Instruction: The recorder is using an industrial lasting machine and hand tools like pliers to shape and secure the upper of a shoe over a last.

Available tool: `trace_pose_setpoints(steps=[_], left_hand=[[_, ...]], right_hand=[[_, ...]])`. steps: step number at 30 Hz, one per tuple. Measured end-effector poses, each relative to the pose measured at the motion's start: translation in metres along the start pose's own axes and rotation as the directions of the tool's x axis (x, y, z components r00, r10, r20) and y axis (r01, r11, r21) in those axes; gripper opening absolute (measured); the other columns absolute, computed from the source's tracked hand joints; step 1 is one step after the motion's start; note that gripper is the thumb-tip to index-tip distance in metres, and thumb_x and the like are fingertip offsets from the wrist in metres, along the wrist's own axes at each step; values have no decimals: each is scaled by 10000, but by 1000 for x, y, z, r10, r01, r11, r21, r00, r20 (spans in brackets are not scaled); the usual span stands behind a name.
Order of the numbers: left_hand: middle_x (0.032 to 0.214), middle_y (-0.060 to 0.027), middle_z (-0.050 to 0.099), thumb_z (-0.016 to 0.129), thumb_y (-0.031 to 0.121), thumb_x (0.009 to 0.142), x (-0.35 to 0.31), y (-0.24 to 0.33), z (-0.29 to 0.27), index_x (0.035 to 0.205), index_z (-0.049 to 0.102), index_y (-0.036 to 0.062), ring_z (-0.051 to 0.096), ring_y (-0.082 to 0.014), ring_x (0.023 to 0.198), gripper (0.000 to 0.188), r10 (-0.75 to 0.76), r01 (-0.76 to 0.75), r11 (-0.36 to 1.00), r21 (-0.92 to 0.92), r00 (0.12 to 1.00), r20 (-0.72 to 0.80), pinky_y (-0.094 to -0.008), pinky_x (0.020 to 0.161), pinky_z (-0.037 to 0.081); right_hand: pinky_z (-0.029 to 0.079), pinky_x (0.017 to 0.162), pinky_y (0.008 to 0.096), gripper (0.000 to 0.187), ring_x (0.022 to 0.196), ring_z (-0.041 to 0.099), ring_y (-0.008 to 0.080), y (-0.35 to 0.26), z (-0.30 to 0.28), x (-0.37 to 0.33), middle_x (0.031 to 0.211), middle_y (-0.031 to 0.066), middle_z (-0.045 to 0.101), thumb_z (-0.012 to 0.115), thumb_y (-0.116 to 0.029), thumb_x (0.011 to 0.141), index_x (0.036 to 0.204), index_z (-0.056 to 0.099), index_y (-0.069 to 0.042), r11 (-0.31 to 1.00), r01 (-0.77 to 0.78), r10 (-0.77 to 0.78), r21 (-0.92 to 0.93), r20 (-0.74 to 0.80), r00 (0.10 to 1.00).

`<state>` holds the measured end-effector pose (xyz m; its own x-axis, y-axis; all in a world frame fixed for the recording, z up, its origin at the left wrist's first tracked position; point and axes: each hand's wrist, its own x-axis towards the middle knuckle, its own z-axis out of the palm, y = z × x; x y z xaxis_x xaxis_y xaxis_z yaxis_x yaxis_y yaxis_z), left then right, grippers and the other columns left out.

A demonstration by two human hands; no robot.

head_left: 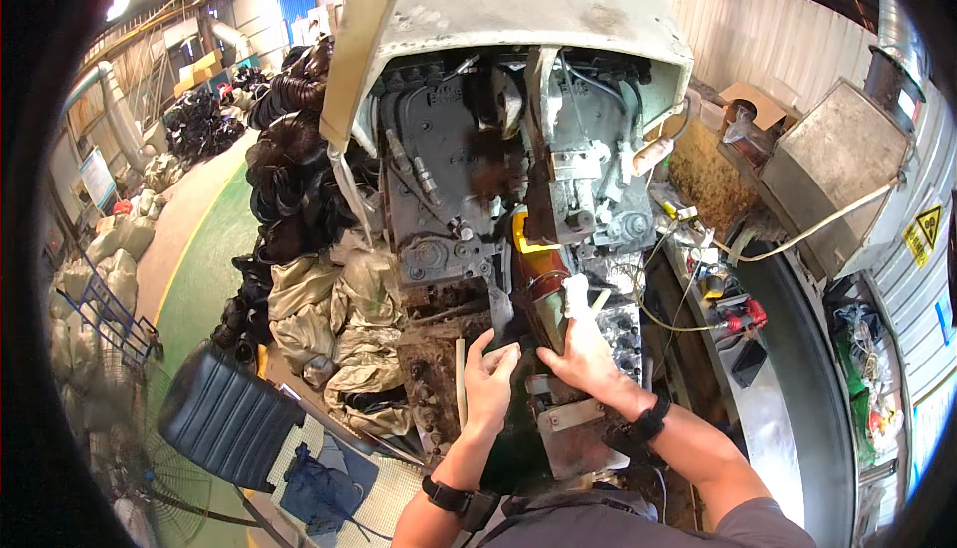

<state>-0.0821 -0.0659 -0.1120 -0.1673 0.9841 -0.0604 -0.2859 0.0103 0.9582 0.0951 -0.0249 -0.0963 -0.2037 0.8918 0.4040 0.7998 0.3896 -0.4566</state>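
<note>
From the head view, both hands are up against the grimy machine block (pixel 469 189) under its pale hood (pixel 518 0). The left hand (pixel 488 378) is half open, fingers curled, gripping nothing. The right hand (pixel 583 354) is wrapped around a white handle (pixel 576 294) beside the yellow-topped part (pixel 528 249), just below the block.

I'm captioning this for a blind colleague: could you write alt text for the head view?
A person's left hand and right hand work at a greasy grey machine, the right gripping a white handle. Sacks and black hoses lie left.
</note>
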Motion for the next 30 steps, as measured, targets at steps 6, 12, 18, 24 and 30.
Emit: trace_pose_setpoints(steps=[6, 12, 18, 24, 30], left_hand=[[1181, -161, 715, 648, 79, 989, 12, 11, 10, 1422, 467, -29, 685, -221, 1081, 482, 22, -22, 999, -23, 1000, -13, -330, 977, 513], [1392, -170, 580, 764, 151, 914, 28, 69, 30, 1485, 383, -34, 581, -229, 1249, 711, -35, 44, 943, -330, 999, 34, -359, 1073, 453], [1189, -178, 718, 807, -20, 833, -48, 92, 91, 1259, 596, -81, 692, -227, 1101, 479, 150, -30, 962, -272, 890, 430, -374, 1007, 526], [1155, -194, 716, 790, 29, 847, -74, 55, 167, 1226, 611, -65, 704, -298, 1069, 429, 23, 165, 931, -327, 864, 503, -432, 984, 541], [1128, -167, 701, 713, 289, 936, -102, -22, 269, 1176, 646, -45, 680, -281, 1050, 417, -374, 530, 839, -124, 726, 576, -430, 927, 560]], right_hand=[[476, 965, 511, 688, 1091, 547, 501, 10, 5, -3, 1168, 335, 550, 809, -251, 778, 1264, 487, 113, 997, 9, 2, 77, -152, 988], [379, 1112, 406, 902, 1295, 475, 290, -36, -101, -57, 1376, 214, 511, 859, -112, 760, 1481, 347, 71, 610, -275, 209, 743, 183, 961], [352, 1120, 406, 932, 1326, 453, 344, -11, -124, -190, 1415, 216, 448, 858, -98, 735, 1506, 349, 20, 962, 18, -24, 272, 19, 1000], [449, 1012, 488, 664, 1220, 554, 430, 7, -168, -255, 1445, 305, 479, 909, -166, 709, 1224, 528, 8, 940, -14, 103, 340, -244, 964], [447, 1092, 477, 839, 1299, 554, 443, 48, -215, -315, 1442, 274, 524, 956, -259, 705, 1365, 521, 22, 936, -8, 186, 353, -474, 861]])
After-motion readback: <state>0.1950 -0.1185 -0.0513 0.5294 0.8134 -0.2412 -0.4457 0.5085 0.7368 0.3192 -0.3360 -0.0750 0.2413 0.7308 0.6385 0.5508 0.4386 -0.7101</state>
